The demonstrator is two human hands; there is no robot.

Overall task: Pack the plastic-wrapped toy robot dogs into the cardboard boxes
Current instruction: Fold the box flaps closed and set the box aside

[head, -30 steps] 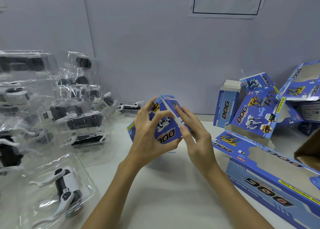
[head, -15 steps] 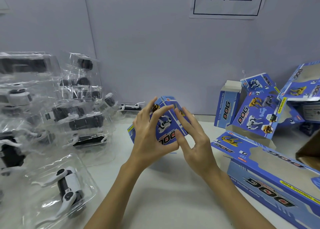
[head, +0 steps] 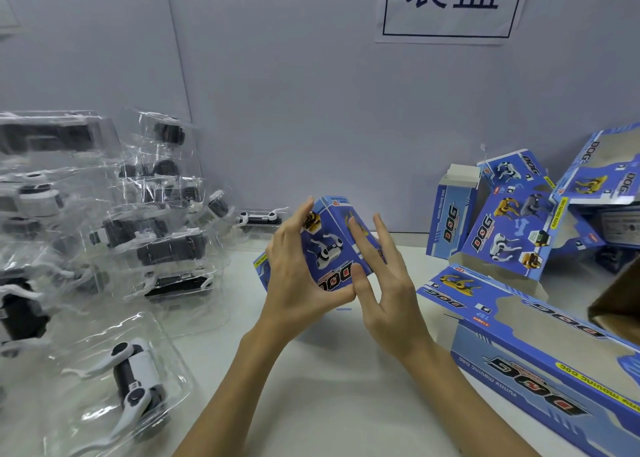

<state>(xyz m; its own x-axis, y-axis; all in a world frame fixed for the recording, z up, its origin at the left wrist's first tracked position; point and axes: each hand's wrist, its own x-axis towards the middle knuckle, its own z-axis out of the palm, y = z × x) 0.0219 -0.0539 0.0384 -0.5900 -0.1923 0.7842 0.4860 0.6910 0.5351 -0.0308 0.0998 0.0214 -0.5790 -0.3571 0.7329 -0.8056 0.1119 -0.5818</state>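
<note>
A blue cardboard box [head: 329,248] printed with robot dogs and "DOG" is held up over the white table, near its middle. My left hand [head: 294,280] grips its left side, thumb under the printed face. My right hand [head: 384,283] presses straight fingers against the box's right side. A plastic-wrapped toy robot dog [head: 133,384] lies in a clear shell at the near left. More wrapped dogs [head: 152,242] are piled at the far left.
A long open blue box [head: 540,359] lies at the near right. Several blue boxes [head: 509,228] lean in a heap at the far right, one standing open [head: 450,217]. A brown carton corner [head: 620,297] shows at the right edge. A grey wall with a sign [head: 450,3] stands behind.
The box has turned a little in my hands, and my right hand's fingers have straightened and spread against its right side. My left hand keeps its grip.
</note>
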